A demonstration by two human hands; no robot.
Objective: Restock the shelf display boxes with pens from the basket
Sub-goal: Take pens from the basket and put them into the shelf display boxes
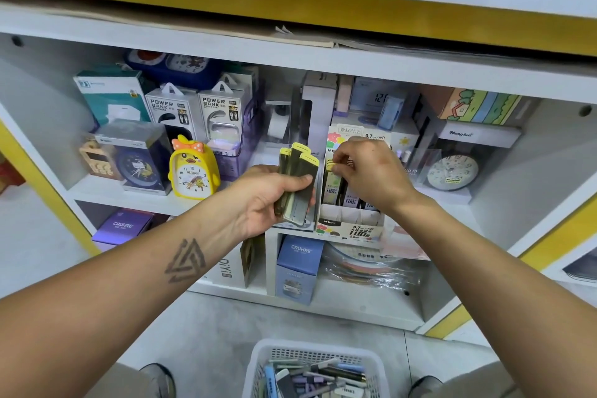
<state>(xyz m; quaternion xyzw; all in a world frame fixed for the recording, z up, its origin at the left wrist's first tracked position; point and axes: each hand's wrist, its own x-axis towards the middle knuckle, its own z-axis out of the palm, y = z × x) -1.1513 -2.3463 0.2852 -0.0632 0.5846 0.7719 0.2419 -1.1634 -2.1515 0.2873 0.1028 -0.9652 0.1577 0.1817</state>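
Stationery/gift shop. White retail shelving [290,55] with yellow trim, boxed power banks [197,113], a duck-shaped alarm clock [193,171], a cardboard display box [352,223] of 0.7 HB lead refills, CRUHRE boxes [298,265], a white stock basket [315,362] on the floor.

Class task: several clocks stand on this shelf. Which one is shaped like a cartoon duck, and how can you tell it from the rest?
The yellow clock, left of the left hand; it alone has an orange bow and a duck face.
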